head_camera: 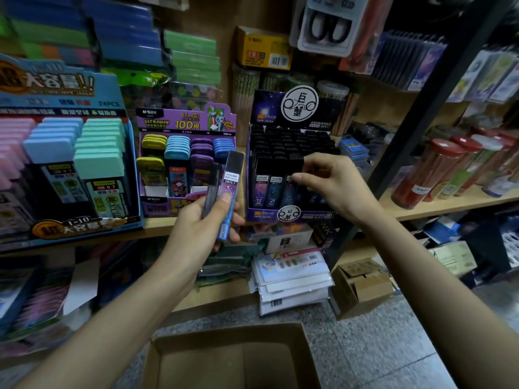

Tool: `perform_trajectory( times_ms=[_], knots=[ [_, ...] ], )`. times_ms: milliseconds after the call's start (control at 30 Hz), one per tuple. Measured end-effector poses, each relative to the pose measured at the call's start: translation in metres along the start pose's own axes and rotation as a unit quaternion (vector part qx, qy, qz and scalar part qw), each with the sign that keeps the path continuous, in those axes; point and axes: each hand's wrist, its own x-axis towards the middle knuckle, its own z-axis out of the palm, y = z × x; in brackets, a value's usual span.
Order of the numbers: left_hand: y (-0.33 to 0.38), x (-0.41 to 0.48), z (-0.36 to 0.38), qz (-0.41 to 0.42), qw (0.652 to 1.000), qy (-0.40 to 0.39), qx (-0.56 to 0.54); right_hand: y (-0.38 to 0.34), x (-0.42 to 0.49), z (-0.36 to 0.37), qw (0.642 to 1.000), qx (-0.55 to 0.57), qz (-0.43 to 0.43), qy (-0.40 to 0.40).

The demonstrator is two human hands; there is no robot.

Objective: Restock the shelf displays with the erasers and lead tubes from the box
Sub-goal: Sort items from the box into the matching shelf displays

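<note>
My left hand (206, 220) grips a few black-capped lead tubes (229, 189) upright in front of the shelf edge. My right hand (327, 182) pinches the top of one black-capped tube (292, 175) standing in the front row of the dark purple zodiac display (264, 213). That display holds several rows of the same tubes. The open cardboard box (233, 357) sits on the floor below my arms, and its inside looks bare.
Left of the zodiac display stand a purple Ultraman lead display (186, 122) and a large blue display (56, 113) with pastel-capped cases. Red-lidded jars (429, 169) fill the right shelf. Card packs (292, 273) and a small carton (362, 284) lie on the lower shelf.
</note>
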Motion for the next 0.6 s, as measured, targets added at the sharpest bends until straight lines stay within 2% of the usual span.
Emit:
perform_trajectory(
  times_ms=[100, 233, 333, 433, 467, 533, 600],
  knots=[
    [-0.001, 0.0, -0.001, 0.005, 1.0, 0.0, 0.003, 0.006, -0.001, 0.008, 0.999, -0.01, 0.029, 0.013],
    [-0.002, 0.002, 0.0, 0.01, 1.0, -0.011, 0.011, 0.007, -0.001, 0.016, 0.991, -0.099, 0.058, 0.067],
    [-0.004, 0.0, 0.003, 0.017, 0.999, -0.026, 0.018, -0.001, 0.0, 0.01, 0.98, -0.176, 0.086, 0.026],
    [-0.004, -0.003, 0.008, 0.027, 0.999, -0.045, 0.011, -0.017, -0.002, -0.003, 0.971, -0.23, 0.062, 0.028],
    [-0.003, -0.004, 0.01, 0.028, 0.998, -0.052, 0.007, -0.024, -0.004, -0.005, 0.98, -0.189, 0.051, 0.036],
    [-0.002, -0.005, 0.016, 0.031, 0.997, -0.068, -0.004, -0.039, -0.009, -0.004, 0.997, 0.004, 0.064, 0.032],
    [0.0, -0.006, 0.022, 0.037, 0.995, -0.088, -0.013, -0.05, -0.015, 0.004, 0.976, 0.189, 0.111, 0.009]
  ],
)
